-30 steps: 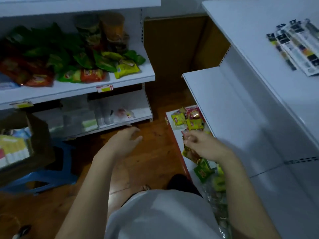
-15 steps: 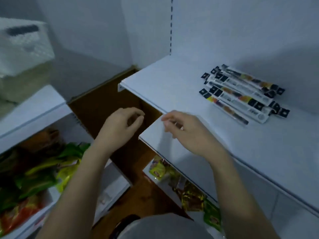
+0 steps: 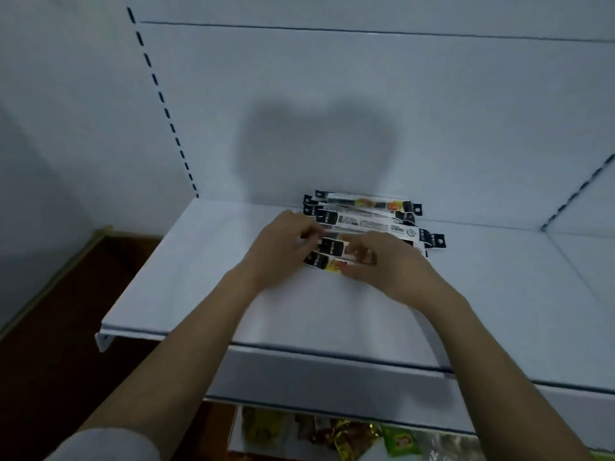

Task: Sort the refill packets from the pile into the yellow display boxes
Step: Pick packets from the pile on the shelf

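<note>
A pile of long, narrow refill packets (image 3: 369, 218), white with black ends, lies on a white shelf (image 3: 206, 277) close to the back wall. Both my hands are on the near side of the pile. My left hand (image 3: 283, 251) has its fingers curled over the left ends of the front packets. My right hand (image 3: 392, 264) covers the middle of the front packets, pinching them between fingers and thumb. The nearest packets are partly hidden under my hands. No yellow display box is in view.
The shelf's front lip (image 3: 299, 351) runs across below my forearms. Under it, a lower shelf holds yellow and green snack packets (image 3: 349, 434). A dark brown panel (image 3: 50, 327) stands at the left. A slotted upright (image 3: 159, 98) climbs the back wall.
My view has risen from the floor and lower shelves to the upper shelf. Both hands have moved forward from the shelf's edge onto the packet pile and taken hold of the front packets.
</note>
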`<state>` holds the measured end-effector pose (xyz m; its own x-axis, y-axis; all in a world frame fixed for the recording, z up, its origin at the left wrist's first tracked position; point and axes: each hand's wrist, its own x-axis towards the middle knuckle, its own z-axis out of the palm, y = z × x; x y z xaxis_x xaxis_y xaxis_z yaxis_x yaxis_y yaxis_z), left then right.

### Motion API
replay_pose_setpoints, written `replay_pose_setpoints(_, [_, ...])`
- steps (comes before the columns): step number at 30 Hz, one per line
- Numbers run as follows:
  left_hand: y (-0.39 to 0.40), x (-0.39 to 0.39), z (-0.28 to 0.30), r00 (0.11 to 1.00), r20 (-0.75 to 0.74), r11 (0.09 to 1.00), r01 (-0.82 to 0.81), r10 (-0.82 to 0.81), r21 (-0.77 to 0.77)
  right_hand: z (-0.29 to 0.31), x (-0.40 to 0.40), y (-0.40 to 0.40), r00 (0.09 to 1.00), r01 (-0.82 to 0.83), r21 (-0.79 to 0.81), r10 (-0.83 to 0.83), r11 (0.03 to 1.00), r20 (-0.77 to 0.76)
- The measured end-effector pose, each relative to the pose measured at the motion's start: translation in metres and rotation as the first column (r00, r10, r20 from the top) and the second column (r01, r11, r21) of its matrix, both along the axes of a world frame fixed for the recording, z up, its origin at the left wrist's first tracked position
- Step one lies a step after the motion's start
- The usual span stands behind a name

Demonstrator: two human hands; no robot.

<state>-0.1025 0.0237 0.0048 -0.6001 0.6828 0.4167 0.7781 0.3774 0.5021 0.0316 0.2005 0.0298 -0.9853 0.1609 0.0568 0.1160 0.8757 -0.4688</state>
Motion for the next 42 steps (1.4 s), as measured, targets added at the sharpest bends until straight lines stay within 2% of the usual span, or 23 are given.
replay_pose_setpoints(6, [0.004, -0.009, -0.009, 0.999, -0.007, 0.988, 0.039, -0.039, 0.15, -0.017, 0.003, -0.009, 0.994, 0.024, 0.009, -0.023, 1.0, -0.103])
replay_pose_setpoints(9, [0.006, -0.007, -0.003, 0.996, -0.013, 0.961, 0.084, -0.083, 0.264, -0.01, 0.008, -0.007, 0.984, 0.128, -0.013, -0.129, 0.992, -0.123])
replay_pose_setpoints(12, [0.008, -0.006, 0.001, 0.994, 0.056, 0.944, 0.067, -0.089, 0.324, -0.002, 0.013, 0.004, 0.954, 0.227, 0.004, -0.222, 0.974, -0.202])
replay_pose_setpoints(15, [0.019, -0.001, 0.008, 0.987, -0.022, 0.962, 0.161, -0.16, 0.219, 0.003, 0.006, 0.017, 0.908, 0.318, 0.027, -0.296, 0.948, -0.298])
replay_pose_setpoints(18, [0.041, 0.004, 0.006, 0.967, -0.055, 0.963, 0.24, -0.249, -0.124, 0.004, -0.011, 0.032, 0.895, 0.341, 0.065, -0.302, 0.938, -0.329])
replay_pose_setpoints(20, [0.051, 0.008, -0.002, 0.964, -0.123, 0.955, 0.205, -0.235, -0.216, 0.001, -0.02, 0.04, 0.884, 0.318, 0.127, -0.246, 0.939, -0.398])
replay_pose_setpoints(24, [0.046, 0.013, -0.019, 0.898, -0.378, 0.974, 0.208, -0.227, -0.092, -0.01, -0.022, 0.063, 0.866, 0.267, 0.176, -0.155, 0.947, -0.476])
replay_pose_setpoints(26, [0.04, 0.008, -0.017, 0.899, -0.402, 0.984, 0.174, -0.171, -0.03, -0.016, -0.016, 0.075, 0.825, 0.243, 0.108, -0.147, 0.964, -0.546])
replay_pose_setpoints(28, [0.033, 0.002, -0.007, 0.923, -0.382, 0.995, 0.08, -0.048, 0.067, -0.017, -0.013, 0.084, 0.78, 0.206, 0.01, -0.158, 0.978, -0.605])
replay_pose_setpoints(29, [0.03, 0.0, -0.002, 0.941, -0.339, 0.994, 0.018, 0.021, 0.112, -0.015, -0.013, 0.085, 0.78, 0.181, -0.017, -0.154, 0.983, -0.607])
replay_pose_setpoints(31, [0.026, -0.002, 0.004, 0.982, -0.159, 0.979, -0.075, 0.106, 0.188, -0.015, -0.015, 0.083, 0.832, 0.128, -0.017, -0.116, 0.992, -0.543])
replay_pose_setpoints(32, [0.025, -0.001, 0.004, 0.991, -0.08, 0.973, -0.09, 0.11, 0.211, -0.015, -0.016, 0.082, 0.868, 0.099, -0.02, -0.096, 0.995, -0.488])
replay_pose_setpoints(33, [0.024, 0.001, 0.005, 0.994, -0.069, 0.975, -0.072, 0.088, 0.208, -0.016, -0.017, 0.081, 0.896, 0.078, -0.029, -0.083, 0.996, -0.436])
replay_pose_setpoints(37, [0.022, 0.002, 0.003, 0.927, -0.368, 0.991, 0.106, -0.071, 0.076, -0.019, -0.019, 0.08, 0.938, 0.056, 0.047, -0.037, 0.997, -0.343])
replay_pose_setpoints(40, [0.02, -0.001, 0.0, 0.896, -0.441, 0.999, 0.048, -0.05, -0.017, -0.021, -0.019, 0.075, 0.953, 0.054, 0.14, -0.009, 0.989, -0.304])
replay_pose_setpoints(42, [0.018, -0.002, -0.003, 0.901, -0.433, 1.0, -0.013, 0.01, -0.004, -0.022, -0.017, 0.073, 0.941, 0.061, 0.174, 0.001, 0.983, -0.339])
